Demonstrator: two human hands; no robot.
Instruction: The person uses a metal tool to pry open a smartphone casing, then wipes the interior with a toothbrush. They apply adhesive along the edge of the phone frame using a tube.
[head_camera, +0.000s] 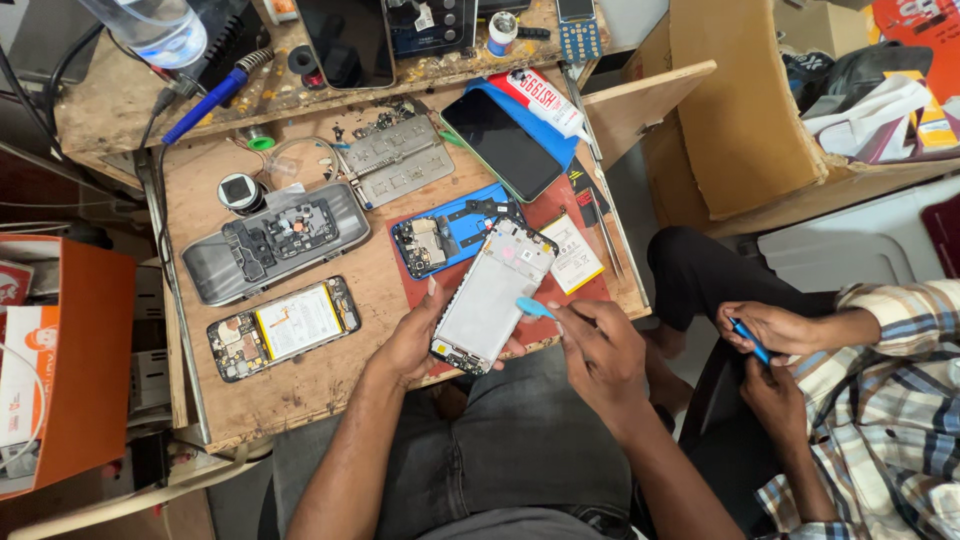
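A cluttered wooden repair surface (330, 380). At lower centre, the left hand (412, 340) grips a bare phone frame (492, 295); the right hand (600, 350) pinches a blue pry pick (534, 307) at its edge, apparently mid-prying, which calls for gentle leverage.

Phone repair workshop: opened phones (283, 331) and soldering iron (213, 96) on scarred wooden bench (320, 385) (solder-stained).

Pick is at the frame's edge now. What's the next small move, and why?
Probably slide the blue pick a little further along the right edge of the phone frame. The right hand pinches the pick with its tip at that edge, and the left hand cradles the frame from below, tilted off the wooden bench.
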